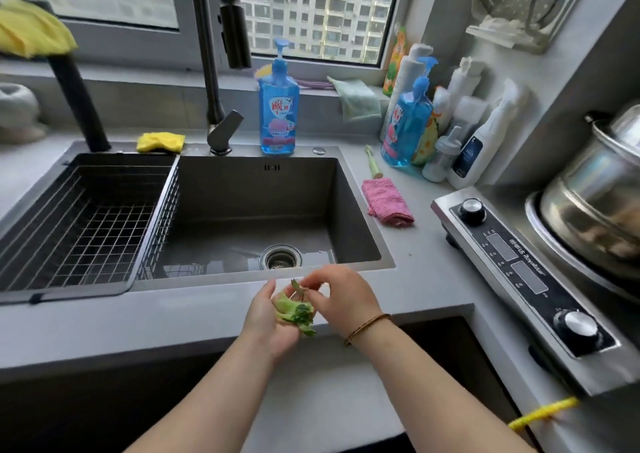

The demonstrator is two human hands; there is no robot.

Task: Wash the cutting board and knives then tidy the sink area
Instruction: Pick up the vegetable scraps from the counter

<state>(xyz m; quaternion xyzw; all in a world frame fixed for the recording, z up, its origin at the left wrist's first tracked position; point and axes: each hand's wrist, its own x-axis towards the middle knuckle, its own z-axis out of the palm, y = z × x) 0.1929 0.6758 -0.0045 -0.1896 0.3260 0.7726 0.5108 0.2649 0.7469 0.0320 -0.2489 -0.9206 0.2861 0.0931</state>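
Wire basket [86, 231] sits in the left bay of the sink [349, 210], nothing in it. Probably parked there as a drying spot. Yellow sponge [161, 142] lies on the far rim, soap bottle [278, 106] just right of the faucet [216, 134]; both within reach for washing. Main bay holds a thin film of water around the drain [280, 257].

Cutting board and knives: not in view anywhere, so wash status can't be told.

Left grip [266, 317] is palm-up over the near desk [138, 321] edge, cupped round green scraps [294, 310], acting as a collection tray. Right grip [343, 296] is nearly closed, thumb and fingertips pinching a leaf bit just above that pile. Likely the tidy phase: scraps gathered by hand to keep them out of the drain.

Pink cloth [386, 201] lies folded on the desk right of the sink, handy for the wipe-down.
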